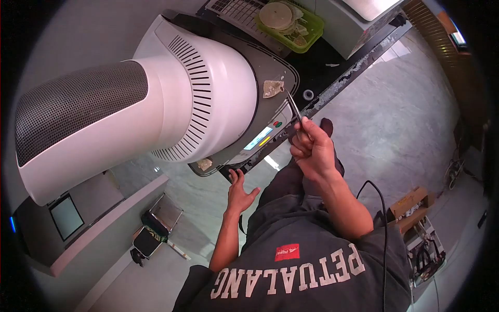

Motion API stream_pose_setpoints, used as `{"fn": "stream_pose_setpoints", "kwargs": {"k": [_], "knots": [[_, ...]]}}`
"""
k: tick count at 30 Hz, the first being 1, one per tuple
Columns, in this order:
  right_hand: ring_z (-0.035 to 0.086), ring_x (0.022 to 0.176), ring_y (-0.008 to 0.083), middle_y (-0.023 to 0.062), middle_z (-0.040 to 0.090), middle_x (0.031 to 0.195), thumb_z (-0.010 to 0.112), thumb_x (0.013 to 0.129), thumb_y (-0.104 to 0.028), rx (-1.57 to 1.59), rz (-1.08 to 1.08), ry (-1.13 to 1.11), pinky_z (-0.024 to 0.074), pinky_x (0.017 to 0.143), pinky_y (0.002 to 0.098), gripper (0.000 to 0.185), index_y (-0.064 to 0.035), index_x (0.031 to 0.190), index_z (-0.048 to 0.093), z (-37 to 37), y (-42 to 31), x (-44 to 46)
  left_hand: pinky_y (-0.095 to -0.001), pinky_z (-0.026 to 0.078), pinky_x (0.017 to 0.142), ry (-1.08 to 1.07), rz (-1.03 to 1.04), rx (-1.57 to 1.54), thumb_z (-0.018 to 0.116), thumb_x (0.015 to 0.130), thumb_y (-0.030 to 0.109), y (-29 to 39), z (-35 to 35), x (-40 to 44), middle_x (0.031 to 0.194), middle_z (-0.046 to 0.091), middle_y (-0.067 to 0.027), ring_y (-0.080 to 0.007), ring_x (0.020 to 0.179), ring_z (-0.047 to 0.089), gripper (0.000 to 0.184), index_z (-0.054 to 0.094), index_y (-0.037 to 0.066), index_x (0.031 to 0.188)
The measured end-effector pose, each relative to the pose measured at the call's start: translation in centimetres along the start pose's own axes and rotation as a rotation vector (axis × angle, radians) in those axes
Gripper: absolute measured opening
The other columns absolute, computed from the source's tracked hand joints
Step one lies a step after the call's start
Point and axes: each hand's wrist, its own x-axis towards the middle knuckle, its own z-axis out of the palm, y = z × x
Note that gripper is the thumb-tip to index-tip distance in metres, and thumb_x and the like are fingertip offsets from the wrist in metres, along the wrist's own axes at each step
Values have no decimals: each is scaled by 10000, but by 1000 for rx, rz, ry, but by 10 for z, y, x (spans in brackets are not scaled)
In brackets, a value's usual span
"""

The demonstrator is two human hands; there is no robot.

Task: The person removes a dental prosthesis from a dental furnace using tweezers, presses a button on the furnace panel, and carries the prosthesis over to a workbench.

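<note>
My right hand point(314, 148) is closed around metal tweezers point(294, 106), which point up and away from me. Their tips are by a small brownish piece point(282, 89) at the edge of a beige perforated plate point(273, 89); whether they grip it I cannot tell. That plate lies on the grey base of a large white domed machine point(218, 88). My left hand point(240, 196) has its fingers apart, fingertips at the dark table edge below the machine's front. Close to it, another pale chunk point(204, 164) rests on the base's corner.
A green basket point(312, 36) with round pale discs and broken pieces stands behind the machine. A small white ring point(308, 94) lies on the black table. The machine's front has a lit display point(258, 138) and buttons. A black cable point(383, 208) hangs at my right side.
</note>
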Motion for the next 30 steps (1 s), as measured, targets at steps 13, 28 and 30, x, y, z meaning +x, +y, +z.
{"fn": "stream_pose_setpoints", "kwargs": {"k": [13,28,30], "knots": [[196,465,51,-87,275,551,553,980,-278,-18,101,-7,189,470,246,229,-67,896,576,2,5,-6,-446,257,1155,-5,11,13,783,762,353,0,0,1,1549,41,-348,-480,1437,144,1038,169,-27,1507],[201,465,49,-83,261,548,552,989,-272,-62,66,-19,188,466,247,224,-67,899,566,5,8,-10,-454,270,1150,-11,1,-5,783,758,352,2,-2,1,1553,30,-341,-485,1434,150,1031,180,-32,1501],[202,464,52,-83,262,548,554,988,-272,-49,-25,-2,189,467,247,226,-65,898,565,3,1,-3,-456,272,1149,5,5,4,784,756,353,2,0,2,1552,29,-343,-490,1432,151,1031,183,-33,1499]]}}
